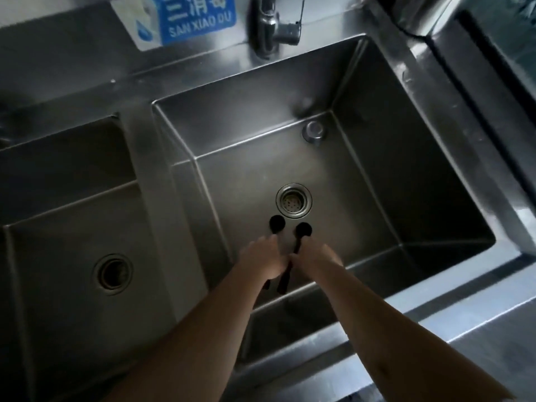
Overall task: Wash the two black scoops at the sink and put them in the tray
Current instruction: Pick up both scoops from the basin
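Both forearms reach over the sink's near rim (293, 300). The left hand (261, 258) grips one black scoop (277, 223), the right hand (317, 261) the other scoop (303, 230), both just short of the drain (293, 201). No water visibly runs from the faucet (275, 27) beyond; washing seems barely begun, and no tray is visible.

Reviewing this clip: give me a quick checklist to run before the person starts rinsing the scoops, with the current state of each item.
1. Left hand holds left scoop: ok.
2. Right hand holds right scoop: ok.
3. Scoops over right sink basin: ok.
4. Scoops under faucet: not ok; they sit nearer the person, by the drain.
5. Water running: not ok, no stream visible.
6. Tray location: cannot tell, not in view.
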`<state>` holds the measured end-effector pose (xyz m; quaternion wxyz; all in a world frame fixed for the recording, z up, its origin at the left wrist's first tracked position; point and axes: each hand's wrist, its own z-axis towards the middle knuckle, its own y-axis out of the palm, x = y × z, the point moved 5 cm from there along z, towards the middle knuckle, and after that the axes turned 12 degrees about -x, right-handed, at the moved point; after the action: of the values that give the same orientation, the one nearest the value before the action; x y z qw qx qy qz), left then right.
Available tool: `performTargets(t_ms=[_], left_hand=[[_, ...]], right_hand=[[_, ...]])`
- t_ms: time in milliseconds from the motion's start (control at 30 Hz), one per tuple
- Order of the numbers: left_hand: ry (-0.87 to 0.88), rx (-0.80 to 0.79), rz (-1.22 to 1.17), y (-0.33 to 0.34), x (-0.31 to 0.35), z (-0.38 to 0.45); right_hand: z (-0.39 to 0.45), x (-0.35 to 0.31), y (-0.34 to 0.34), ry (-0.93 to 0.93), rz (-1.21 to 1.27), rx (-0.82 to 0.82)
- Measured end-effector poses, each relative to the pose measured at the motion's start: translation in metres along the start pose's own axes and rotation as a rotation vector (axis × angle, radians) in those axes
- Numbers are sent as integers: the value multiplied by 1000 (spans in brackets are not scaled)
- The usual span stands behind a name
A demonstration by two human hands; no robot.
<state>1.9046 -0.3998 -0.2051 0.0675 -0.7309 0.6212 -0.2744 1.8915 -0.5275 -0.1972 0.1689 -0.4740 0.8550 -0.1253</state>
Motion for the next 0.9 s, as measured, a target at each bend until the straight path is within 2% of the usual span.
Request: performTargets(t_ms=[133,267,500,633,800,900], left_hand=[[-90,25,-92,19,-15,44],[-138,50,-192,35,-29,78],[-124,160,-227,45,-36,109],[-107,150,-300,31,-35,108],[33,150,-431,-15,-18,75],[85,197,-587,-46,-12,34]], right_hand=[[46,11,15,23,237,-92],[80,20,28,128,453,-64],[115,32,48,224,492,18],[115,31,36,159,519,26],[79,1,-8,-65,574,57],[38,-13,-36,-190,594,100]])
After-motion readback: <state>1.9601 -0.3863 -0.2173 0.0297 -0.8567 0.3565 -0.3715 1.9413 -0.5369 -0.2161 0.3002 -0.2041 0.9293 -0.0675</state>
